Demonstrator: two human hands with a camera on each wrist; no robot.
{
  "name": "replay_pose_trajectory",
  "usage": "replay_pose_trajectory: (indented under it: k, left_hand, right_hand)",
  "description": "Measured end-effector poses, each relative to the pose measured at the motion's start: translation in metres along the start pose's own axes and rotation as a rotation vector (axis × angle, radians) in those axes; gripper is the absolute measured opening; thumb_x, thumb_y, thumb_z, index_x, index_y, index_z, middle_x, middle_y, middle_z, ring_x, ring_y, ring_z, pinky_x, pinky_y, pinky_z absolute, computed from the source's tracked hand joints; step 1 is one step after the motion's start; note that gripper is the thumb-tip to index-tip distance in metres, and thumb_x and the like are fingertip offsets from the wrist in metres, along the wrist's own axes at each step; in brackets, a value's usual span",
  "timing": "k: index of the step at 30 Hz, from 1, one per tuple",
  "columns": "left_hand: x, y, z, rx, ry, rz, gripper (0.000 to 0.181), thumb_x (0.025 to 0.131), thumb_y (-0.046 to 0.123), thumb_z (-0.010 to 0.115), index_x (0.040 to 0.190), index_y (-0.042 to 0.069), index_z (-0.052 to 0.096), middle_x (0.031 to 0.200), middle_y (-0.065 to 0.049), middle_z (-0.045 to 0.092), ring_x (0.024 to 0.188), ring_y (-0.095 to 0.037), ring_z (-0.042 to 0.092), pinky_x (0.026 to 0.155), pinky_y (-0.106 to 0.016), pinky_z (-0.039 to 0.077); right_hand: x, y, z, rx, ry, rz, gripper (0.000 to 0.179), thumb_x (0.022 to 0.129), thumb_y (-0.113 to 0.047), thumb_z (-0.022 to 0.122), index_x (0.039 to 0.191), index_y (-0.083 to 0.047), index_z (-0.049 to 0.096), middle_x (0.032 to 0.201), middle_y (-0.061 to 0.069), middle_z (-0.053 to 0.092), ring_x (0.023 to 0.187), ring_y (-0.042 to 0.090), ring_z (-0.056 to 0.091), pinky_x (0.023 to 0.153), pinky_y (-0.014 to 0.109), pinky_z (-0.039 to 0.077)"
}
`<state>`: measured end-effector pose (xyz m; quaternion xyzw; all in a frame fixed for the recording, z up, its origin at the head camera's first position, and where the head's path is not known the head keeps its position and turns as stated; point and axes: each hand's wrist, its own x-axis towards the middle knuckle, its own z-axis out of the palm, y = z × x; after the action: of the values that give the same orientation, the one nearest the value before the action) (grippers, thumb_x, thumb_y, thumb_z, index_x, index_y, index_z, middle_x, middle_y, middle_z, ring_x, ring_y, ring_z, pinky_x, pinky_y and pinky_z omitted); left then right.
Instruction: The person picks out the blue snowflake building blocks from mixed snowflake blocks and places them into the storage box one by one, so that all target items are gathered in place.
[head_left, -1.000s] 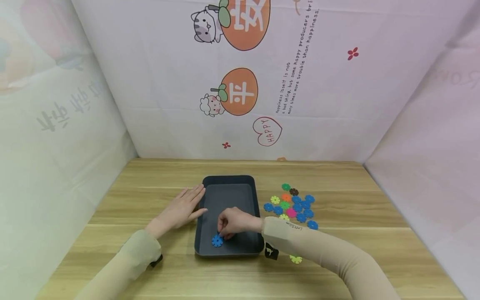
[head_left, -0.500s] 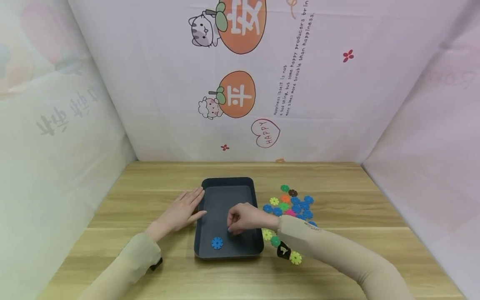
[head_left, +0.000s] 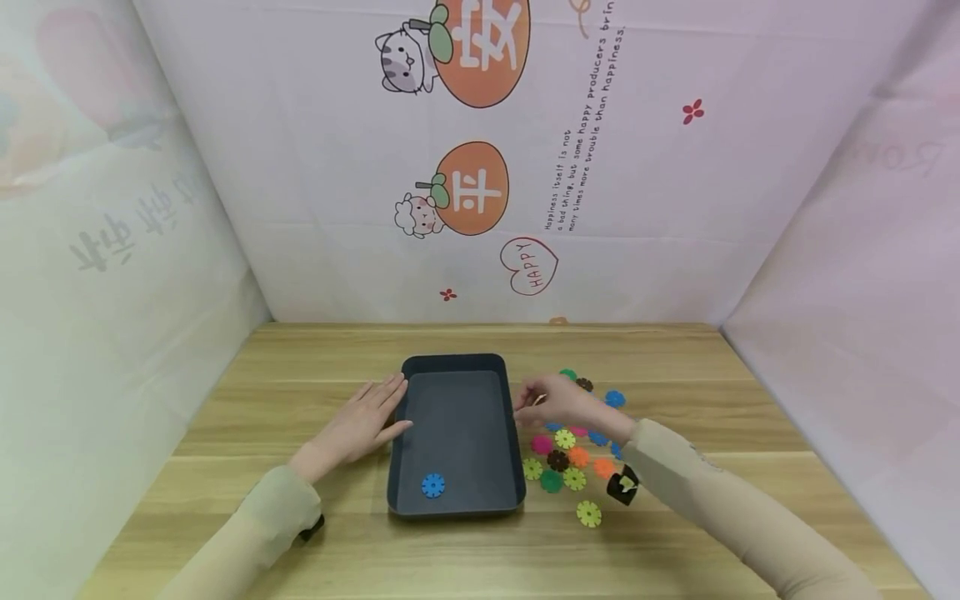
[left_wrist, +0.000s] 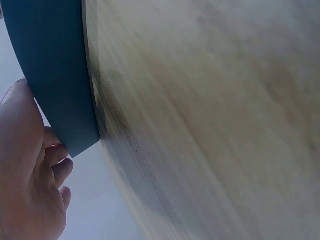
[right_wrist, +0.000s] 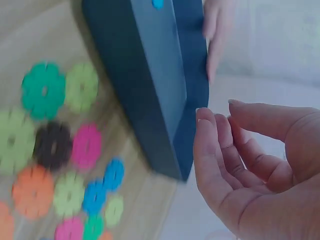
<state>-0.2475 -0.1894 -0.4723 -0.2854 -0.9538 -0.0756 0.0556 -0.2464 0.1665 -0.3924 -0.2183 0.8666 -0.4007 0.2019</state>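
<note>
Head view: right hand (head_left: 557, 402), fingers loosely curled and seemingly empty, hovers over the scattered discs (head_left: 570, 457) just right of the tray (head_left: 457, 367); left hand (head_left: 362, 422) rests flat against its left wall

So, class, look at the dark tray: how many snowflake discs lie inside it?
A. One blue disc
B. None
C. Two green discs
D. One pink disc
A: a single blue disc lies near the front of the dark tray, while the other coloured discs sit on the table to its right.
</note>
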Motion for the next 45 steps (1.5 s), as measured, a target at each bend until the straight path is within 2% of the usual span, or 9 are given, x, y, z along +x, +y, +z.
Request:
replay_pose_trajectory:
  k: [6, 13, 18, 24, 30, 37, 45]
  left_hand:
    - [0.0, 0.0, -0.001, 0.0, -0.004, -0.005, 0.073, 0.101, 0.048, 0.05, 0.155, 0.002, 0.032, 0.162, -0.016, 0.03, 0.15, -0.034, 0.032, 0.122, -0.056, 0.026]
    - [-0.001, 0.0, -0.001, -0.002, -0.009, -0.005, 0.073, 0.101, 0.048, 0.05, 0.155, 0.002, 0.031, 0.162, -0.016, 0.03, 0.15, -0.033, 0.032, 0.123, -0.056, 0.025]
    - [-0.001, 0.0, -0.001, -0.01, -0.011, -0.008, 0.074, 0.101, 0.048, 0.05, 0.155, 0.002, 0.03, 0.162, -0.016, 0.029, 0.15, -0.034, 0.032, 0.123, -0.056, 0.025]
    - [-0.001, -0.001, 0.0, -0.003, -0.017, -0.006, 0.073, 0.102, 0.047, 0.05, 0.155, 0.001, 0.03, 0.163, -0.017, 0.029, 0.15, -0.035, 0.032, 0.122, -0.057, 0.025]
    - [-0.002, -0.001, 0.001, -0.017, -0.007, -0.002, 0.073, 0.101, 0.047, 0.051, 0.155, 0.001, 0.03, 0.163, -0.016, 0.029, 0.15, -0.035, 0.032, 0.123, -0.057, 0.025]
    - [-0.002, -0.002, 0.002, -0.015, -0.01, 0.001, 0.074, 0.101, 0.048, 0.049, 0.155, 0.001, 0.03, 0.163, -0.016, 0.028, 0.15, -0.034, 0.032, 0.123, -0.056, 0.024]
    - [-0.003, -0.003, 0.0, -0.008, -0.011, 0.002, 0.074, 0.102, 0.049, 0.049, 0.155, 0.002, 0.029, 0.163, -0.016, 0.028, 0.151, -0.033, 0.03, 0.123, -0.055, 0.024]
  right_hand:
    - [-0.013, 0.025, -0.035, 0.02, 0.086, 0.057, 0.014, 0.096, -0.009, 0.063, 0.102, 0.003, 0.062, 0.096, 0.015, 0.066, 0.08, 0.017, 0.067, 0.078, 0.038, 0.061]
    - [-0.03, 0.058, -0.065, 0.0, 0.152, 0.106, 0.019, 0.096, -0.011, 0.063, 0.104, 0.005, 0.062, 0.093, 0.014, 0.065, 0.082, 0.019, 0.065, 0.071, 0.026, 0.058]
    - [-0.036, 0.079, -0.078, -0.041, 0.191, 0.123, 0.023, 0.096, -0.011, 0.062, 0.108, 0.01, 0.061, 0.096, 0.02, 0.066, 0.084, 0.021, 0.067, 0.075, 0.033, 0.06]
    - [-0.04, 0.101, -0.087, -0.09, 0.222, 0.158, 0.027, 0.095, -0.009, 0.062, 0.112, 0.012, 0.058, 0.1, 0.022, 0.065, 0.087, 0.027, 0.066, 0.081, 0.042, 0.06]
    - [-0.042, 0.118, -0.091, -0.146, 0.237, 0.166, 0.028, 0.094, -0.007, 0.063, 0.111, 0.014, 0.058, 0.101, 0.025, 0.065, 0.089, 0.028, 0.064, 0.082, 0.044, 0.059]
    - [-0.036, 0.135, -0.091, -0.188, 0.24, 0.201, 0.028, 0.088, -0.002, 0.067, 0.111, 0.014, 0.061, 0.1, 0.024, 0.066, 0.089, 0.025, 0.063, 0.082, 0.043, 0.059]
    - [-0.033, 0.141, -0.09, -0.245, 0.243, 0.196, 0.031, 0.085, -0.005, 0.071, 0.108, 0.015, 0.062, 0.099, 0.025, 0.067, 0.088, 0.026, 0.064, 0.08, 0.037, 0.058]
